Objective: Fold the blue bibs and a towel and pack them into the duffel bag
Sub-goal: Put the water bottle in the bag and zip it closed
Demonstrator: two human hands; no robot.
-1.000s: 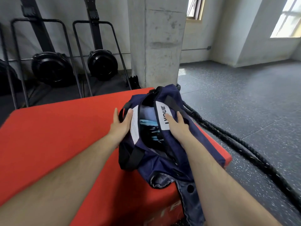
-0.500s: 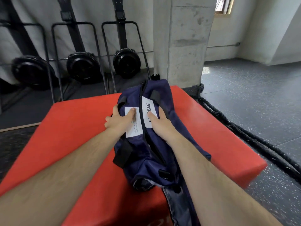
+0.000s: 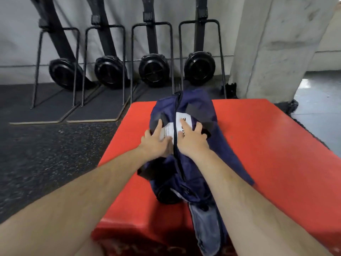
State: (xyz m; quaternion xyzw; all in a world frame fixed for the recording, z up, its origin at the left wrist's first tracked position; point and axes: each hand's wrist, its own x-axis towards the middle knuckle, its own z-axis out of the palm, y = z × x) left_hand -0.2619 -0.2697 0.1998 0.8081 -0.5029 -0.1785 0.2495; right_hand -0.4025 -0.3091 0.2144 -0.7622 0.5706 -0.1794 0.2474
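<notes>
Your duffel bag (image 3: 186, 145) lies lengthwise on the red padded block (image 3: 267, 154), its far end pointing toward the wall and its near end reaching the block's front edge. The zipper line (image 3: 176, 145) runs down the middle of the top, and the 2 sides of the opening sit drawn together along it, so nothing inside shows.

Your left hand (image 3: 156, 143) presses flat on the left side of the bag, fingers spread and extended over a white label (image 3: 167, 131), thumb lying next to the zipper line. It is not wrapped around anything; the palm simply bears down on the navy fabric.

Your right hand (image 3: 191, 140) mirrors it on the right side of the zipper line, fingers splayed, index fingertip on a second white label (image 3: 180, 119) with dark lettering. It too lies open and flat, gripping nothing.

Black strap handles (image 3: 195, 112) cross the bag just beyond your fingers. At the near end a strip of paler blue fabric (image 3: 206, 224) hangs over the block's front edge; you cannot tell from here whether it is part of the bag.

Behind the block, 4 black wheeled machines (image 3: 153, 70) stand upright against the wall, and a concrete pillar (image 3: 273, 47) rises at the right.
</notes>
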